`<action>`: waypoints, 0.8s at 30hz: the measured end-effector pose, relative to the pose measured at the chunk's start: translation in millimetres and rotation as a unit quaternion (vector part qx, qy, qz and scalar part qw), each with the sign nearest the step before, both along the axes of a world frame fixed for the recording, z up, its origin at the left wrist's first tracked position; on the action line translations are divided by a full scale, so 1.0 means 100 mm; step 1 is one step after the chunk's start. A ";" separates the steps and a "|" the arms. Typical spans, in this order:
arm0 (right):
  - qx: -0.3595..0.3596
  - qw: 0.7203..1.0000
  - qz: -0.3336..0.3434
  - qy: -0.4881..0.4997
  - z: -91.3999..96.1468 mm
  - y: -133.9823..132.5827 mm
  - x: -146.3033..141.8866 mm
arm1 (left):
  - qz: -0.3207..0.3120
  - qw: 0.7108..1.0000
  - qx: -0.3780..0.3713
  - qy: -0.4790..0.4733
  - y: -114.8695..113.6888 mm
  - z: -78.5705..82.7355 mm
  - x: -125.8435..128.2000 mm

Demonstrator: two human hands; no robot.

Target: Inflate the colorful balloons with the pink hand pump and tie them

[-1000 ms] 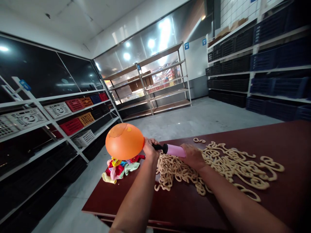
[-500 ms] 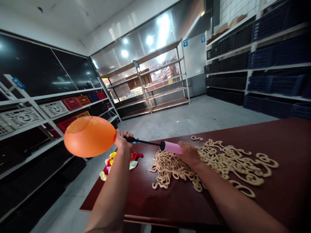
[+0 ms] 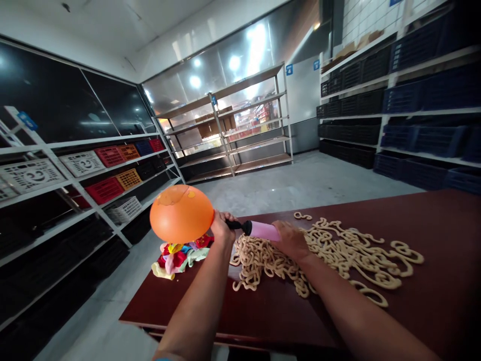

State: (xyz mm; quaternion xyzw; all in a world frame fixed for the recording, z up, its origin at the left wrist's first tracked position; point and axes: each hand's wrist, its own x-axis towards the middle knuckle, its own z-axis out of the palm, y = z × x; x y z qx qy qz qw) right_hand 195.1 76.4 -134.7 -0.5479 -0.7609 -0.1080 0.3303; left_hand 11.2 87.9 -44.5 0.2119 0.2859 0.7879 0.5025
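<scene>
My left hand (image 3: 223,227) is closed at the neck of a round, inflated orange balloon (image 3: 182,214), with the black handle end of a hand pump in the same grip. The balloon sticks out to the left, above the table. Around the pump's pink barrel (image 3: 263,231) the fingers of my right hand (image 3: 291,239) are wrapped. The pump's rod is pushed in, so its black handle sits close to the barrel. Below the balloon lies a pile of limp, colourful balloons (image 3: 176,261). Beneath my right hand spreads a heap of beige, curly strands (image 3: 263,260).
The dark red table (image 3: 180,301) has its near edge and left corner in view. Shelves with coloured crates (image 3: 108,156) stand at left, a metal rack (image 3: 250,120) at the back, and shelves of dark crates (image 3: 417,140) at right. Grey floor (image 3: 300,173) lies between.
My left hand has moved right toward my right hand, carrying the balloon along. The pump's rod, drawn out before, has slid into the barrel. More of the limp balloons shows.
</scene>
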 end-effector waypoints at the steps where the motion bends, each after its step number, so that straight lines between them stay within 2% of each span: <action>1: 0.003 1.000 0.000 0.004 -0.01 0.01 0.01 | 0.004 1.000 0.004 0.005 -0.01 0.07 -0.07; 7: -0.005 0.999 -0.007 0.035 -0.03 0.08 0.04 | 0.035 0.997 0.047 0.044 -0.09 0.62 -0.65; 9: -0.006 0.999 -0.012 0.038 -0.05 0.09 0.02 | 0.048 0.996 0.049 0.048 -0.09 0.74 -0.78; 11: -0.005 0.999 -0.020 0.033 -0.07 0.11 -0.01 | 0.054 0.997 0.048 0.041 -0.06 0.77 -0.83; 14: -0.008 0.999 -0.031 0.022 -0.10 0.12 -0.02 | 0.054 0.998 0.038 0.017 0.00 0.64 -0.73; 21: -0.017 0.999 -0.028 0.006 -0.07 0.06 0.00 | 0.012 1.000 0.007 -0.008 0.13 0.04 -0.08; 24: -0.014 1.000 -0.016 -0.002 -0.05 0.03 0.00 | -0.006 1.000 0.002 -0.011 0.13 -0.13 0.09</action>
